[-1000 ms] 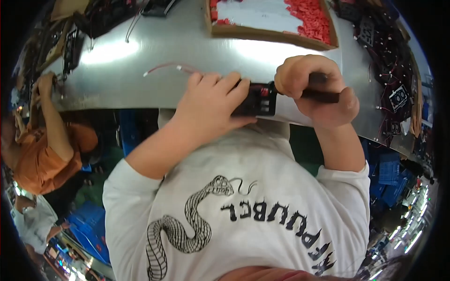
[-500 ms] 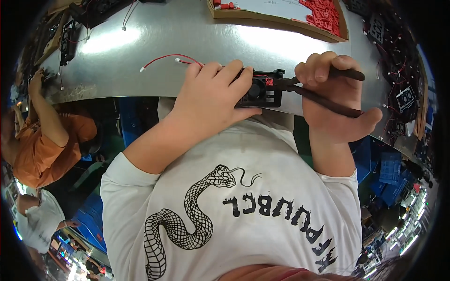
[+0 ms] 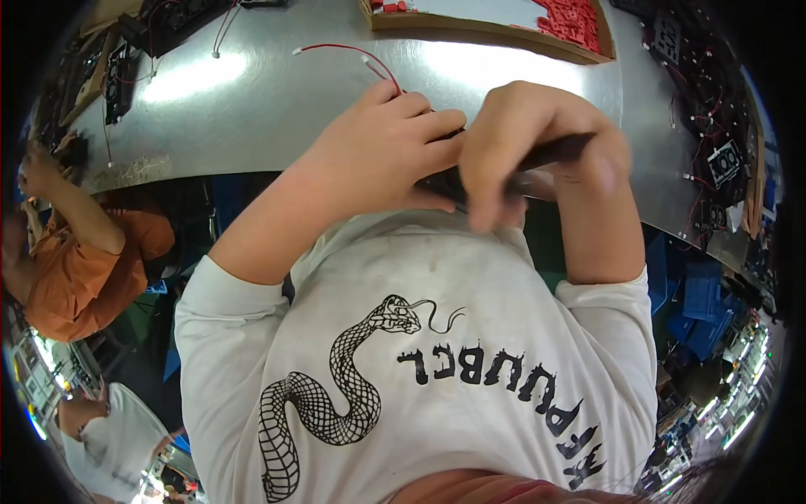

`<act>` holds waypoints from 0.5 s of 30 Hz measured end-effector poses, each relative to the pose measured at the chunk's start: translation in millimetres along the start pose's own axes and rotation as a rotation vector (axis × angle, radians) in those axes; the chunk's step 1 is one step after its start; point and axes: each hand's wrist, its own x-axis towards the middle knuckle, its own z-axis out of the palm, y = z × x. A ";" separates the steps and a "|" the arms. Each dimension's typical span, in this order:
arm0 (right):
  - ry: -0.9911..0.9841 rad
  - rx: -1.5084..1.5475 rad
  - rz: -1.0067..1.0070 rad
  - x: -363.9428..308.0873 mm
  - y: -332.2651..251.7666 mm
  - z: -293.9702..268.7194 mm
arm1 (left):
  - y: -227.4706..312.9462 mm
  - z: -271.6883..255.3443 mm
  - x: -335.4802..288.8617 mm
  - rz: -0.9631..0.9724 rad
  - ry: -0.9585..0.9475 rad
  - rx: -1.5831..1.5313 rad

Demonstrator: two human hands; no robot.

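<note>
At the table's near edge my left hand [image 3: 382, 160] is closed over a black fan unit [image 3: 440, 181], fingers across its top and the thumb along its near side. Red and dark wires [image 3: 357, 49] with small white plugs run out beyond these fingers onto the table. Curled over the unit's right end, my right hand [image 3: 537, 126] grips dark-handled pliers [image 3: 564, 151]. Its fingertips are smeared by motion. The plier jaws and most of the fan unit are hidden beneath the two hands.
A cardboard tray [image 3: 487, 27] of small red parts lies at the far side of the metal table [image 3: 277, 92]. More black fan units [image 3: 724, 164] with wires crowd the right side, and others [image 3: 117, 84] lie far left. A person in orange [image 3: 80, 277] works at the left.
My right hand has turned over and swung left with the pliers, covering the unit's right end. My left hand has tilted the unit, and its wires have swung farther up the table.
</note>
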 end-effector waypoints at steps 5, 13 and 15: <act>0.530 -0.365 -0.167 -26.8 10.8 27.3 | 15.2 7.4 -7.3 -0.220 0.033 -0.023; 0.734 -0.338 -0.765 -44.1 49.0 48.9 | 37.9 5.8 -9.4 -0.325 0.052 -0.010; 0.751 -0.318 -0.764 -39.6 47.5 53.5 | 38.4 4.9 -9.9 -0.336 0.035 -0.004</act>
